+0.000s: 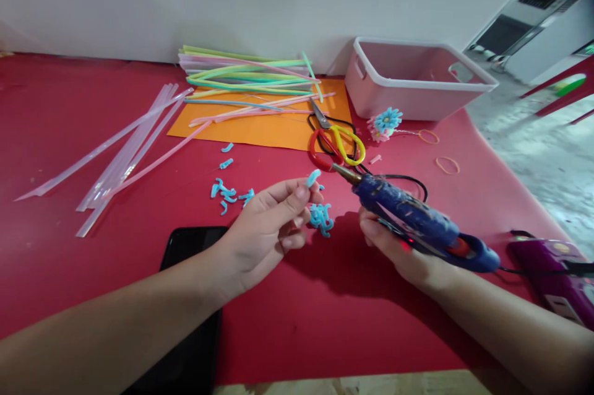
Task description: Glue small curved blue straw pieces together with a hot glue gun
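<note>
Between thumb and fingertips, my left hand (271,228) pinches a short light-blue pipe cleaner piece (313,178). A blue hot glue gun (408,212) is gripped in my right hand (394,246); its metal nozzle points left, a little apart from the piece. A red light glows on the gun's side. Beneath and beside my left hand lie small curled blue pipe cleaner pieces (320,218), with more pieces (224,190) to the left. Behind the nozzle rest scissors (336,135) with one red and one yellow handle.
Colored pipe cleaners (250,76) lie on an orange sheet (208,132). Clear glue sticks (134,147) are at left. A pink bin (417,98) stands behind small pipe cleaner flowers (385,122). A black phone (190,333) lies under my left forearm; a purple power strip (550,271) is at right.
</note>
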